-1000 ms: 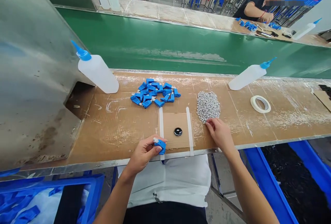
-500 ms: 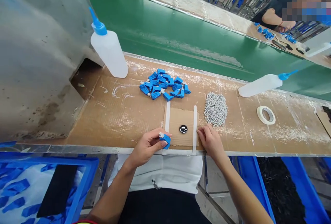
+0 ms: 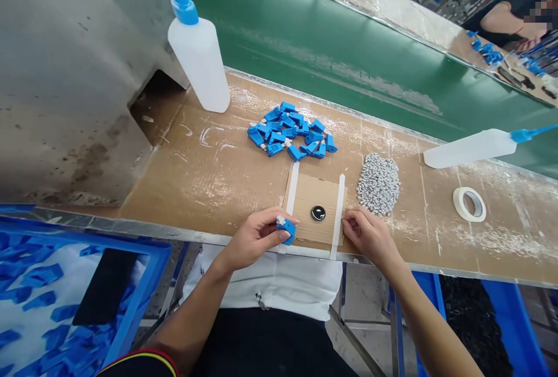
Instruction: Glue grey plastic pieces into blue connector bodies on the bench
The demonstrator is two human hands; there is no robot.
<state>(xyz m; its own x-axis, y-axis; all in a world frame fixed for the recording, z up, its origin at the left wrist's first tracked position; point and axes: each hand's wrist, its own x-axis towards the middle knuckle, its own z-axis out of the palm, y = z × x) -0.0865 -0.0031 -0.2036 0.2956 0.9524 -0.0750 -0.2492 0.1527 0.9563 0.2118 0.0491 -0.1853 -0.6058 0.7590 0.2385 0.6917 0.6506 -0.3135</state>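
Between the thumb and fingers of my left hand point(image 3: 253, 237) is a blue plastic part point(image 3: 286, 230) with a small white piece on its upper end. My right hand point(image 3: 370, 234) is closed in a pinch beside the right tape strip point(image 3: 337, 214); whatever its fingertips hold, if anything, is hidden. Between the hands lies a cardboard square point(image 3: 309, 234), taped down on both sides. On it sits a small round black dish point(image 3: 318, 213) with a glossy surface. A pile of small grey pieces point(image 3: 378, 185) is just beyond my right hand.
A heap of blue parts point(image 3: 283, 130) lies behind the cardboard. One white bottle point(image 3: 200, 66) stands at left by a metal housing point(image 3: 78, 86); another bottle point(image 3: 471, 149) lies on the right near a tape roll point(image 3: 469, 204). Blue bins point(image 3: 163, 255) flank me below. A co-worker point(image 3: 505, 22) sits across the green belt point(image 3: 305, 40).
The camera view has shifted, moving the bench items in the picture. My left hand still holds the blue part, and my right hand stays pinched beside the cardboard.
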